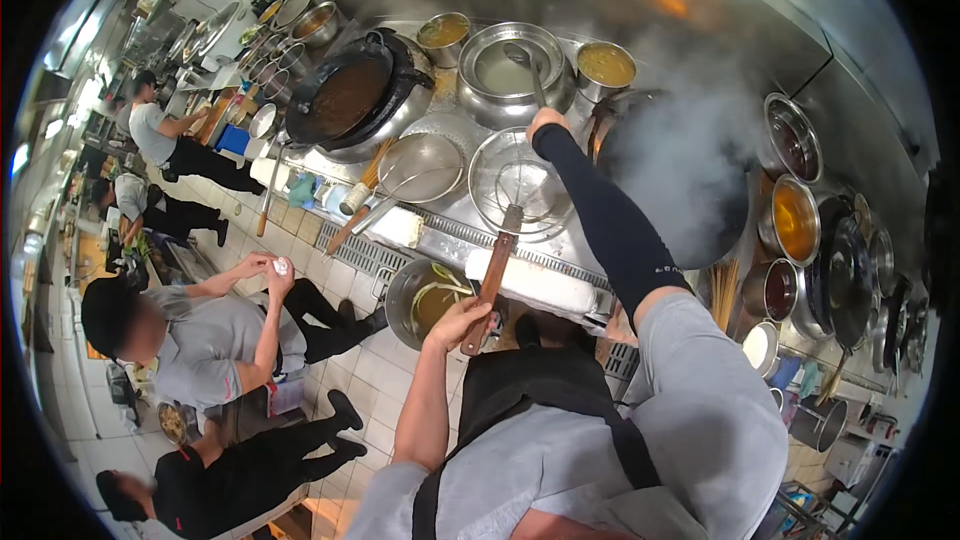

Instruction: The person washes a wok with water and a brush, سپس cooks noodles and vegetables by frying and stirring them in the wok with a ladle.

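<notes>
My left hand [459,325] is closed round the wooden handle of a round wire strainer [492,285], whose mesh rests over the stove's front part. My right hand [548,121], beyond a black sleeve, grips a ladle [519,55]. The ladle's bowl is over a large steel pot [498,112] of pale, cloudy liquid. Right of that arm, thick steam hides much of a big dark wok [728,225]. A second mesh strainer [420,168] with a wooden handle lies left of the first one.
Another wok [350,100] with brown liquid sits at left. Small pots of yellowish liquid [605,68] flank the cloudy pot. Steel bowls [794,220] line the right side. A deep pot [405,315] stands below the counter edge. Nearby at left, a co-worker [215,335] holds something white.
</notes>
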Available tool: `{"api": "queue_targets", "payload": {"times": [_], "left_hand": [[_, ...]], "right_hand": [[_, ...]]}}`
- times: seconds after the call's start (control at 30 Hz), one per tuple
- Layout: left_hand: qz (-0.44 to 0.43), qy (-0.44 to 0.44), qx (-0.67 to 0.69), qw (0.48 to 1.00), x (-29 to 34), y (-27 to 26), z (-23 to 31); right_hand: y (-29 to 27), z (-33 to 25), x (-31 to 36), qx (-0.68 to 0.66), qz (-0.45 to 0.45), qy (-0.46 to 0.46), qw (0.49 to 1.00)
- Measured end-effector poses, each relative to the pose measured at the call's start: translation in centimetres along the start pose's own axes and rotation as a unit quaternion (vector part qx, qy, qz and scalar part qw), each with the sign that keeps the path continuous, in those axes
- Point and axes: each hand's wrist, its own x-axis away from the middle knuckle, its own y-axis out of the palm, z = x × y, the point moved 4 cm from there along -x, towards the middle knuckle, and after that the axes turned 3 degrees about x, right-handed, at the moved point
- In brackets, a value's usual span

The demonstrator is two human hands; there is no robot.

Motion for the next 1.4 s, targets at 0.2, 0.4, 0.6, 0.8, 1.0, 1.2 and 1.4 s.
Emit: {"api": "queue_targets", "payload": {"times": [0.2,0.4,0.6,0.8,1.0,1.2,1.4], "left_hand": [[-0.079,0.037,0.161,0.983,1.2,1.4,0.8],[0.099,0.146,-0.054,0.983,6.4,5.5,10.9],[0.256,0.43,-0.386,0.775,1.7,3.9,25.1],[0.302,0.453,-0.524,0.655,-1.3,5.6,37.2],[0.256,0.479,-0.527,0.653,2.3,7.1,37.6],[0.254,0.455,-0.558,0.646,2.3,5.8,36.4],[0.29,0.457,-0.526,0.656,0.4,6.2,29.9]], "right_hand": [[-1.5,-0.3,-0.7,-0.866,-0.315,0.262,0.287],[-8.5,5.5,9.5,-0.883,-0.295,0.152,0.331],[-20.8,10.5,22.3,-0.856,-0.254,0.133,0.43],[-25.0,17.1,30.7,-0.76,-0.174,0.254,0.572],[-22.9,21.1,37.2,-0.579,-0.051,0.325,0.746],[-18.1,22.8,37.9,-0.347,0.073,0.306,0.883],[-16.8,17.0,35.0,-0.172,0.26,0.157,0.937]]}}
